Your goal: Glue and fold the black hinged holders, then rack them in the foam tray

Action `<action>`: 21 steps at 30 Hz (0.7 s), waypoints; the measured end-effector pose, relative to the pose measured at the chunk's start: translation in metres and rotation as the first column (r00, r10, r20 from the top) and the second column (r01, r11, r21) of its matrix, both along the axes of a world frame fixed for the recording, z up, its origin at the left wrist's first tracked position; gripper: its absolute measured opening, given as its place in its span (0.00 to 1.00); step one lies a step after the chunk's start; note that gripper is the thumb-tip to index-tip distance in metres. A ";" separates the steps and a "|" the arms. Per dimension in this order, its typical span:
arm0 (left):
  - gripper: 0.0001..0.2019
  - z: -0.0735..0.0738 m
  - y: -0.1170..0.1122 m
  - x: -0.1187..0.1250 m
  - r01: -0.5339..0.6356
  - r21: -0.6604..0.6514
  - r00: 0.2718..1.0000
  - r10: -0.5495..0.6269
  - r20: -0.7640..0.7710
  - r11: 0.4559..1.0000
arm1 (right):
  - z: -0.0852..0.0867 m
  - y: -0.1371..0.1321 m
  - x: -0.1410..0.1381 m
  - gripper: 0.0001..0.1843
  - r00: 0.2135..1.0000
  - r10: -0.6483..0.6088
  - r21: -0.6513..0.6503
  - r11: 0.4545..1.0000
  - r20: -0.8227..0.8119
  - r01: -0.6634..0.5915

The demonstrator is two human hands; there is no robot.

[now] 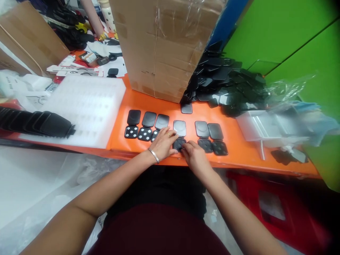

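A black hinged square case (179, 128) lies unfolded near the table's front edge, its lid flat behind its lower half. My left hand (162, 142) grips that lower half from the left, fingers at the hinge side and thumb at the near edge. My right hand (196, 153) has its fingertips pinched together over the right side of the same half; what they hold, if anything, is hidden. To the left stand several similar open cases (131, 132) with white dots in their lower halves, one partly under my left hand. Two more open cases (220, 148) on the right show dark round spots.
A tall cardboard box (164, 49) stands behind the row on the orange table (148, 99). A heap of black pieces (220, 76) lies behind right, near a white plastic container (255, 124). On the left is a white foam sheet (92, 102) bearing a row of black cases (39, 123).
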State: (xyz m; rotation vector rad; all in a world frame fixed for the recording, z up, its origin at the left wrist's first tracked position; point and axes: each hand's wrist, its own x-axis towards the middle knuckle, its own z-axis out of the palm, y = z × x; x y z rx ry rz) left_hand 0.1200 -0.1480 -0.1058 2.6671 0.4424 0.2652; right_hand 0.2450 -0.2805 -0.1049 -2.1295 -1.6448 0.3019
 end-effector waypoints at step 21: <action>0.30 0.009 -0.004 0.003 -0.026 0.038 0.983 0.033 -0.181 0.999 | 0.005 0.004 0.021 0.07 0.977 0.093 -0.001 0.996 -0.192 -0.095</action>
